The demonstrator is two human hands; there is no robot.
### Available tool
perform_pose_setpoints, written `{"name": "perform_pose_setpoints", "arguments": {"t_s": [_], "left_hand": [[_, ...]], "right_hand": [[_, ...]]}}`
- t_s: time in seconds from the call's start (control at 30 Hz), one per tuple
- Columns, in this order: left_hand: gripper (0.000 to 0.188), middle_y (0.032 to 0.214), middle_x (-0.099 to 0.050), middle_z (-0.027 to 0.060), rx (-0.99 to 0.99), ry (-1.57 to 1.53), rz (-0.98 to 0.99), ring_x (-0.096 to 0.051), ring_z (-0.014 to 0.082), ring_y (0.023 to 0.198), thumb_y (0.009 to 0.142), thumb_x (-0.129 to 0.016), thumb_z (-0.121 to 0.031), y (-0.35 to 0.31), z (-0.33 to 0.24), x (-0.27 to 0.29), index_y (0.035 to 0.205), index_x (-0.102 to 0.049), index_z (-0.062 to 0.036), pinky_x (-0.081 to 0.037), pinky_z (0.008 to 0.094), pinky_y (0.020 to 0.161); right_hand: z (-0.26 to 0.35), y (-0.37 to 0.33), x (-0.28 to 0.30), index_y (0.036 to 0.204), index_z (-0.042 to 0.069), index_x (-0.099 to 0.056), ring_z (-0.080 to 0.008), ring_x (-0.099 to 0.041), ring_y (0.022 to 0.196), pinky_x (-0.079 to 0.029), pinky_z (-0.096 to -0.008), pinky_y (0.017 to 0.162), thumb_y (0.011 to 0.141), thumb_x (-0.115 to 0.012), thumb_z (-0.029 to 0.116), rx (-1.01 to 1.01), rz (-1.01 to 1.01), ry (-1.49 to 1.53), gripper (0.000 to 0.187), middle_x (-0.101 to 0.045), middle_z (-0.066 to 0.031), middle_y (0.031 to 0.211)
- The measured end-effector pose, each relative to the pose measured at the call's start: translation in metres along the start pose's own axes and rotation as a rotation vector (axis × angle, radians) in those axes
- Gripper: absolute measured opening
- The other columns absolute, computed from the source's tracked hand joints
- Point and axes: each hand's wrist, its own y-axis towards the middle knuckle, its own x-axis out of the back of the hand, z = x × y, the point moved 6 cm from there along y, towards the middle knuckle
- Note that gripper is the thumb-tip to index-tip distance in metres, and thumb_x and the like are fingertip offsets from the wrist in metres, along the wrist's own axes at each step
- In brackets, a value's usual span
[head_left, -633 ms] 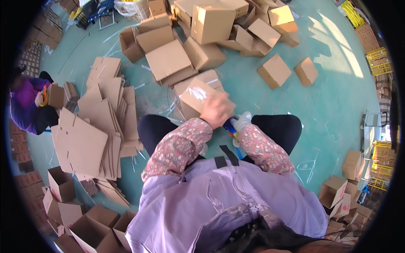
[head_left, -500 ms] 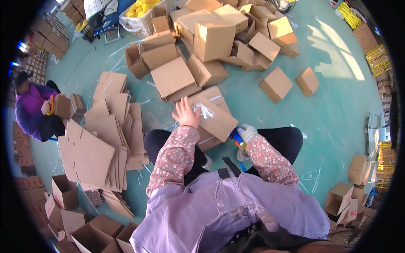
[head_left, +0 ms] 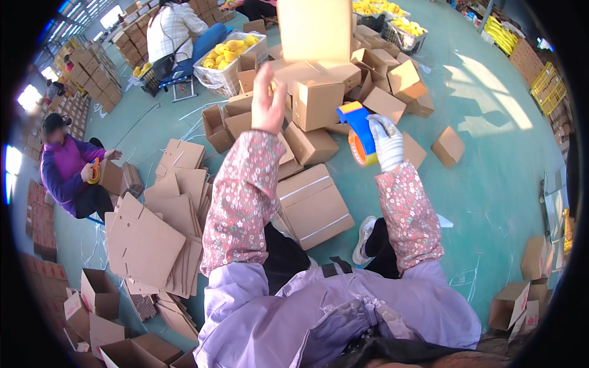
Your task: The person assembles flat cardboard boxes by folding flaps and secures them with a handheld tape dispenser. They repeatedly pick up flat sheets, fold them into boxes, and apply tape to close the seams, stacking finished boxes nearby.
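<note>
A cardboard box (head_left: pixel 315 32), slightly blurred, appears in the air above the box pile, beyond my hands. My bare left hand (head_left: pixel 269 103) is raised with its fingers stretched out, close to the box's lower left corner but seemingly apart from it. In my gloved right hand (head_left: pixel 388 142) is a blue and orange tape dispenser (head_left: pixel 363 135), held up in front of the pile. Between my legs lies a strapped bundle of flat cardboard (head_left: pixel 316 205).
Folded cardboard sheets (head_left: pixel 150 242) are stacked at my left. Made-up boxes (head_left: pixel 319 101) pile up ahead, beside a white crate (head_left: pixel 236 67) of yellow items. A person in purple (head_left: pixel 67 162) sits at the left holding a tape dispenser. Open boxes (head_left: pixel 101 294) stand at the lower left.
Both hands have risen and moved forward from my lap. The box that lay under my left hand is now away from it, up over the pile. My view has tilted upward.
</note>
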Motion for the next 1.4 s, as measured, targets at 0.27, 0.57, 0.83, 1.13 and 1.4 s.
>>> {"name": "perform_pose_setpoints", "arguments": {"t_s": [0.27, 0.57, 0.83, 1.13, 1.4], "left_hand": [[0.034, 0.112, -0.053, 0.0161, 0.552, 0.593, -0.458, -0.059, 0.0257, 0.09, 0.081, -0.057, -0.011, -0.244, 0.056, 0.218, 0.114, -0.054, -0.003, -0.047, 0.0345, 0.082], [0.078, 0.137, -0.031, 0.0165, 0.903, 1.944, -0.924, -0.027, 0.0298, 0.129, 0.078, -0.062, -0.046, -0.395, -0.114, 0.441, 0.135, -0.03, -0.0028, -0.02, 0.0457, 0.105], [0.094, 0.132, -0.036, 0.0189, 1.351, 1.516, -0.969, -0.035, 0.0328, 0.123, 0.065, -0.076, -0.042, -0.409, -0.138, 0.457, 0.135, -0.027, -0.0022, -0.037, 0.0427, 0.098], [0.041, 0.088, -0.061, 0.0151, 0.494, 0.716, -0.874, -0.059, 0.0217, 0.079, 0.075, -0.063, -0.016, -0.286, -0.133, 0.391, 0.106, -0.048, 0.006, -0.048, 0.031, 0.071], [0.035, 0.086, -0.058, 0.029, 0.602, 0.853, -0.05, -0.058, 0.0441, 0.075, 0.075, -0.053, -0.01, -0.228, -0.029, 0.104, 0.106, -0.04, 0.0024, -0.047, 0.0481, 0.066]], "right_hand": [[-0.077, -0.124, 0.02, 0.096, 0.0, -0.063, -0.0135, -0.056, 0.085, -0.044, -0.0271, 0.08, 0.084, -0.06, 0.014, -0.244, 0.282, -0.312, 0.018, -0.063, -0.0066, 0.093], [-0.129, -0.163, 0.042, 0.096, 0.002, -0.064, -0.0107, -0.056, 0.084, -0.045, -0.0254, 0.081, 0.085, -0.062, 0.014, -0.469, 0.245, -0.246, 0.016, -0.064, -0.0034, 0.093], [-0.131, -0.173, -0.005, 0.096, 0.001, -0.063, -0.0088, -0.056, 0.084, -0.044, -0.0232, 0.08, 0.087, -0.058, 0.009, -0.443, 0.397, -0.154, 0.013, -0.063, -0.0031, 0.093], [-0.126, -0.165, 0.013, 0.096, 0.0, -0.063, -0.0113, -0.056, 0.085, -0.044, -0.0248, 0.081, 0.086, -0.057, 0.007, -0.321, 0.379, -0.235, 0.013, -0.063, -0.0041, 0.093], [-0.096, -0.166, 0.013, 0.097, 0.001, -0.065, -0.0103, -0.056, 0.082, -0.044, -0.0241, 0.077, 0.083, -0.064, 0.016, -0.405, 0.267, -0.186, 0.02, -0.064, -0.0026, 0.09]]}}
